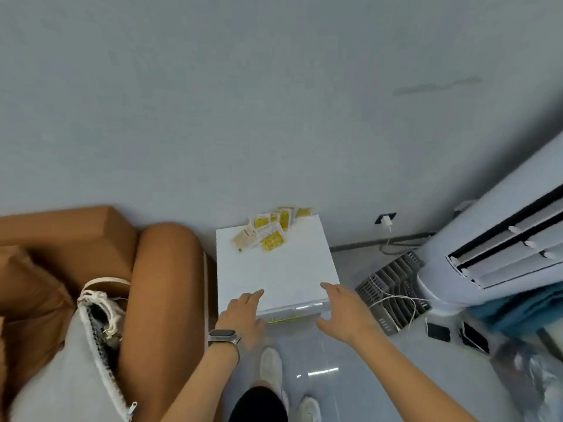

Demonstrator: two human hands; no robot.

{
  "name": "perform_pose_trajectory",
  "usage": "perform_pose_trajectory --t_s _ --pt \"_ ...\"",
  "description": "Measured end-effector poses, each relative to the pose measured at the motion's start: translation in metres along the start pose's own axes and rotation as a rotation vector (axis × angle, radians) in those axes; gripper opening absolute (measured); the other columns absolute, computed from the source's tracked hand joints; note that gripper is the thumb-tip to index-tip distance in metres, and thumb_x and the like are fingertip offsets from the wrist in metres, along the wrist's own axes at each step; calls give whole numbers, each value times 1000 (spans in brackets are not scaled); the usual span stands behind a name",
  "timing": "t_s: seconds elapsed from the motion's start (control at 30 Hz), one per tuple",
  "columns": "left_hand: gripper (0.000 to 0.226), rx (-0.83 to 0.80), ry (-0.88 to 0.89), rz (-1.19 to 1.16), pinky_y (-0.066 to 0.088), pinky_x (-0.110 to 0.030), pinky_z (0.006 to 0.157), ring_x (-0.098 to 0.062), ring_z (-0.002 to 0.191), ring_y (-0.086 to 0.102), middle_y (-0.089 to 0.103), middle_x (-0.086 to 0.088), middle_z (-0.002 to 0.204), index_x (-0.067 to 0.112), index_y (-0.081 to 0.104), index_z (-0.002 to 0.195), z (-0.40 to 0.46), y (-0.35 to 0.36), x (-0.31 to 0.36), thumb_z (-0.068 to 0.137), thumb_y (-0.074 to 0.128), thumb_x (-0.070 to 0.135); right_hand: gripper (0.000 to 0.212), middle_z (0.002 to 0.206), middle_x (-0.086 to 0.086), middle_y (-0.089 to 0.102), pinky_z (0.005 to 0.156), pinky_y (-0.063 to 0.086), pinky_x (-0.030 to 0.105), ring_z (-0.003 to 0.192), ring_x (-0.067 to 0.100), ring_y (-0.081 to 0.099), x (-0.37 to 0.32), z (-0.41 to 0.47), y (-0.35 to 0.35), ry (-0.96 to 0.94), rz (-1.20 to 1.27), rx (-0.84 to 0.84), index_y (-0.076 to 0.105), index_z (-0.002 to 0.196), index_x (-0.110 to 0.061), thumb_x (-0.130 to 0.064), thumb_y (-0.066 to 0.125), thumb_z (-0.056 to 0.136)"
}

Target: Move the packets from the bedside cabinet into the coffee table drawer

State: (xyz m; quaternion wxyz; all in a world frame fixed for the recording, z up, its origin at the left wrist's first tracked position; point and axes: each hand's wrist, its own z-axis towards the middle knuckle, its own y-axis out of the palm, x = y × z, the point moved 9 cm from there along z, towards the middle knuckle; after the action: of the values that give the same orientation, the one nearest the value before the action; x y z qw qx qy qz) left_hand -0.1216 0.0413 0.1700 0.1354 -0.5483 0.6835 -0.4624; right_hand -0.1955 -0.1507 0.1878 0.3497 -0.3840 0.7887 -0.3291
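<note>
Yellow packets [271,229] piled at far edge of white bedside cabinet [274,263] top, some overhanging the back.
Both hands at the near edge: left hand [243,312] near the near-left corner, fingers straight, tips on the top; right hand [341,309] at the near-right corner, fingers spread wide, holding nothing. Watch [224,336] on left wrist. Brown sofa [158,284] just left of cabinet, standing air conditioner [493,248] to the right.
</note>
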Motion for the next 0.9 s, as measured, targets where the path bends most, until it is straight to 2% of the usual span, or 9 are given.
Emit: perform_pose_trajectory --t_s 0.13,0.3,0.53,0.63,0.73,0.83,0.9 --pt "61 -2 -15 -38 42 -39 102 -25 134 35 29 0 152 27 15 152 67 -21 -1 97 41 31 77 152 0 30 104 40 35 134 23 36 -11 79 -7 -16 -36 -58 18 151 -27 -45 56 87" --pt "59 -51 -52 -67 41 -38 104 -23 134 35 30 2 152 28 17 151 152 -28 -29 97 40 29 77 150 -1 32 105 39 34 134 21 35 -1 156 9 58 44 -117 19 150 -27 -46 57 86" --pt "54 -130 -193 -135 36 -34 110 -20 138 34 31 2 153 27 24 149 247 16 -92 99 41 30 74 149 -5 34 103 40 30 133 18 36 16 238 66 97 73 -237 20 149 -29 -46 57 87" --pt "54 -159 -260 -180 34 -32 111 -19 137 36 32 1 152 26 28 147 285 35 -112 97 48 30 72 149 -5 34 105 38 29 133 17 36 19 264 89 83 73 -278 20 149 -30 -47 55 88" --pt "66 -97 -317 -163 34 -33 111 -21 136 37 33 -1 151 24 30 146 328 37 -129 90 64 29 70 150 -6 31 107 36 28 135 17 33 20 289 105 55 83 -286 19 149 -29 -44 52 90" --pt "76 59 -406 -4 39 -37 106 -24 135 36 36 -2 149 20 29 146 368 21 -146 84 70 36 63 150 -8 30 107 34 26 136 14 31 21 309 112 22 116 -248 20 149 -30 -41 48 94" --pt "85 115 -448 7 40 -39 106 -26 138 31 30 -3 153 17 24 148 391 19 -157 81 73 37 58 149 -9 32 106 34 24 135 12 32 24 321 113 2 148 -207 22 148 -33 -37 46 96"
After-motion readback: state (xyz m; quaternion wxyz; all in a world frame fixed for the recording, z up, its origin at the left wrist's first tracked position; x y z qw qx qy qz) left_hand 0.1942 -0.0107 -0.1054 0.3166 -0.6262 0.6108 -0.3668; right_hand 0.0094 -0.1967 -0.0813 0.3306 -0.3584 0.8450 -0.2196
